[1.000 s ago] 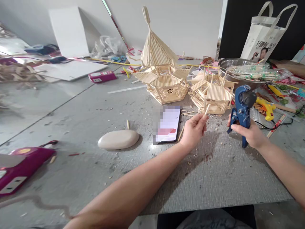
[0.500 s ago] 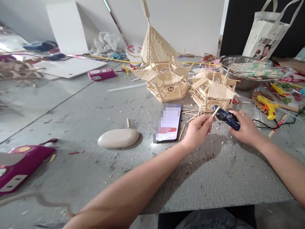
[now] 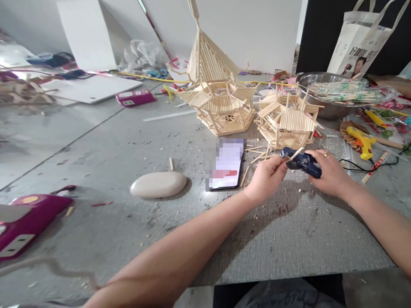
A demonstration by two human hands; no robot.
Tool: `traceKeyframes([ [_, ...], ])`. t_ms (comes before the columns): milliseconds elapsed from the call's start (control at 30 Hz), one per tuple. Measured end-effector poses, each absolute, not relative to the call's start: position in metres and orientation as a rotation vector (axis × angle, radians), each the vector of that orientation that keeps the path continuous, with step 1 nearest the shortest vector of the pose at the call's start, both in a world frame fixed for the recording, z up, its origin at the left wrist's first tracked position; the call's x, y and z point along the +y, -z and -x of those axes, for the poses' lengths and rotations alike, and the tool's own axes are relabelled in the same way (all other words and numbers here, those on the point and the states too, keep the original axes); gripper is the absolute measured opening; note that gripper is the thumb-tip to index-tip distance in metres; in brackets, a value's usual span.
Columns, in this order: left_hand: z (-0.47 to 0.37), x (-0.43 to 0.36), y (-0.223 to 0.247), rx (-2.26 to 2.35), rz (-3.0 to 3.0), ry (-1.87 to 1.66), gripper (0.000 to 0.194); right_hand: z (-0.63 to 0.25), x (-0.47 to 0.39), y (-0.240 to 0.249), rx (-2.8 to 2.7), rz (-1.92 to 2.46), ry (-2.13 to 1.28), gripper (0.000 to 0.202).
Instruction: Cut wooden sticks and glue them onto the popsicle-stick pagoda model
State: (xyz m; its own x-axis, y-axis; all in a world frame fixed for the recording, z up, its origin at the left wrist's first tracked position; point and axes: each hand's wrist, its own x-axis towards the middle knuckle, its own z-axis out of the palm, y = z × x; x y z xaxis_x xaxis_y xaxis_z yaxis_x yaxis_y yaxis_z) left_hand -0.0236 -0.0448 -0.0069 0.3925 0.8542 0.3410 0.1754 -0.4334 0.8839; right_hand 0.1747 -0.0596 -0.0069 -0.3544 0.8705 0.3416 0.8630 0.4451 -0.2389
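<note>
it looked like a hobby craft workshop: a scuffed grey worktable (image 3: 128, 141) carried stick-built pagoda models (image 3: 215, 94), a yellow glue gun (image 3: 361, 139), a steel bowl (image 3: 324, 109) of packed sticks, and scattered offcuts.

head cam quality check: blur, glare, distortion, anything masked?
Head view: soft even light; faint shadows under the left hand and stone. Glare washes out the far left table edge. Wide-angle stretch smears the purple box at lower left. Phone screen is pixelated. Stick, blue tool and right hand are fairly sharp.
</note>
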Motion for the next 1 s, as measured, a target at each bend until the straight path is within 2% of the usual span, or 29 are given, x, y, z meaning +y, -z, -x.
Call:
traceKeyframes([
  [1000,0.0217,-0.0462,0.0072,0.897,-1.883,-1.006,0.033,-0.1688,-0.0645,-0.0006,-2.386,1.656,-0.087,0.029],
])
